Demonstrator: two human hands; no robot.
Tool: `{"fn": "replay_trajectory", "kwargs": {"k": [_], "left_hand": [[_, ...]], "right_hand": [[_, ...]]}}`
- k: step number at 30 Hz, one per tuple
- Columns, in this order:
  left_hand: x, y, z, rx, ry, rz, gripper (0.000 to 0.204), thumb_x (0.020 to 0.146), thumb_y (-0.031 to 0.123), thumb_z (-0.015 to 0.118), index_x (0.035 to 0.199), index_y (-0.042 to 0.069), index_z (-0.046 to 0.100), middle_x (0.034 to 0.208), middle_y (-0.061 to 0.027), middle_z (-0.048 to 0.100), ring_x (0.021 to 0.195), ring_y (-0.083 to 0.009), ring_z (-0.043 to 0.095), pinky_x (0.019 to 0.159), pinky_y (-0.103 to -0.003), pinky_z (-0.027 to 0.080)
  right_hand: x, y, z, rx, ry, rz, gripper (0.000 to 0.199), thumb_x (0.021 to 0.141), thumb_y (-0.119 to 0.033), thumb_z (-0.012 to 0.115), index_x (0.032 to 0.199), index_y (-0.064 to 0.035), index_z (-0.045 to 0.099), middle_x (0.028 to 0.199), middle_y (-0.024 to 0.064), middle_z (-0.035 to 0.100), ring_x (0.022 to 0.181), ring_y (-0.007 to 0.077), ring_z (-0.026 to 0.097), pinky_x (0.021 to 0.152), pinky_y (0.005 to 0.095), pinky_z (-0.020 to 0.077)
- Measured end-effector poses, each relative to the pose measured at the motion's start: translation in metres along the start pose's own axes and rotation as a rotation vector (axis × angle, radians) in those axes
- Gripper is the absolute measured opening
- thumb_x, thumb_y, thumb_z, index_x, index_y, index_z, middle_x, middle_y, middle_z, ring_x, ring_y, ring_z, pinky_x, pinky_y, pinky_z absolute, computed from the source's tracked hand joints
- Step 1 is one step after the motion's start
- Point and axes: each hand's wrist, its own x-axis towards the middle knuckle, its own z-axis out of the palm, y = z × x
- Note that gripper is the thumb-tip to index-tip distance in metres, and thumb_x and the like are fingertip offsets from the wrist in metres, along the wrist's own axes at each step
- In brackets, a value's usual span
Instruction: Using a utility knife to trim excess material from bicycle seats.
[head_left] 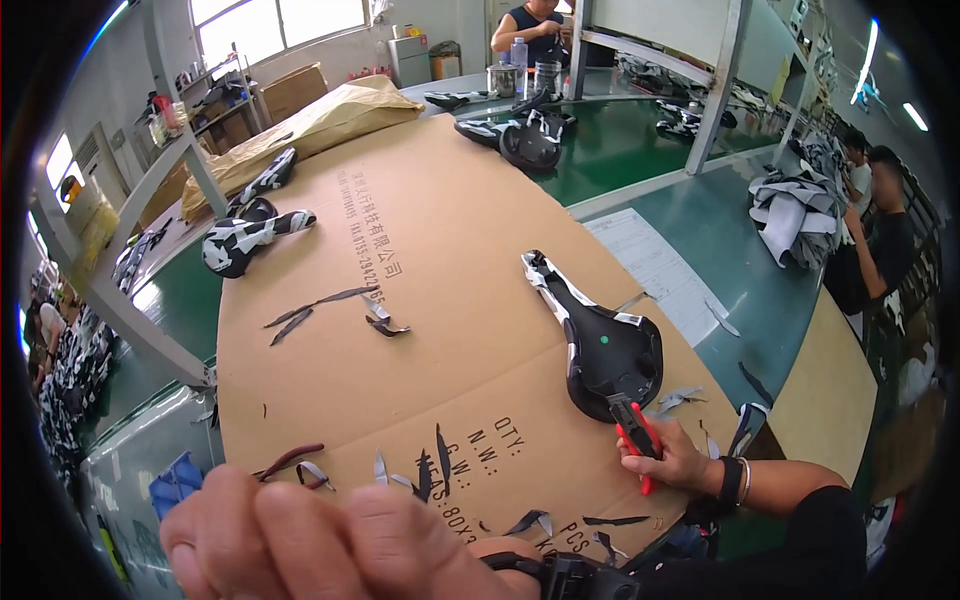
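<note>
Cardboard sheet [450, 270] under the saddle [612, 350], on the bench [765, 320]. Saddle: underside up, black with black-and-white edging, narrow nose away from me, wide end just ahead of my right hand [678, 458]. Another patterned saddle [230, 245] well left of it. My left hand [300, 540]: near side, well left of the saddle, fingers curled, can't tell if holding anything. Right hand: gripping red-handled cutters [640, 437], black tip at saddle's wide end. Thin dark scraps [343, 295] left of saddle.
</note>
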Motion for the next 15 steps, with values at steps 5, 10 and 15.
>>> {"fn": "replay_trajectory", "kwargs": {"k": [5,10,15], "left_hand": [[0.006,-0.001,-0.006,-0.005,-0.002,0.047,0.014,0.095,0.021,0.054,0.093,0.008,0.057,0.089,-0.0007,0.056,0.069,-0.0111,0.049,0.069,-0.029,0.035],[0.009,-0.004,-0.010,-0.005,-0.011,0.112,0.015,0.094,0.021,0.055,0.092,0.007,0.057,0.089,-0.0013,0.056,0.068,-0.0112,0.049,0.069,-0.028,0.035],[0.007,-0.011,-0.006,0.060,-0.037,0.137,0.016,0.094,0.022,0.055,0.093,0.006,0.058,0.088,-0.0020,0.058,0.069,-0.0115,0.048,0.069,-0.028,0.035]], "right_hand": [[0.000,0.006,0.000,-0.040,-0.003,-0.013,0.038,0.083,-0.024,0.070,0.108,0.0000,0.057,0.081,0.0032,0.062,0.072,0.0106,0.060,0.069,0.0262,0.0488],[-0.001,0.008,-0.002,-0.029,-0.016,-0.020,0.038,0.083,-0.020,0.071,0.114,-0.0015,0.059,0.083,0.0018,0.062,0.071,0.0078,0.058,0.067,0.0245,0.0480],[0.001,0.014,-0.001,-0.039,-0.021,-0.048,0.038,0.084,-0.022,0.071,0.114,-0.0016,0.059,0.074,0.0004,0.061,0.059,0.0063,0.056,0.058,0.0229,0.0453]]}}
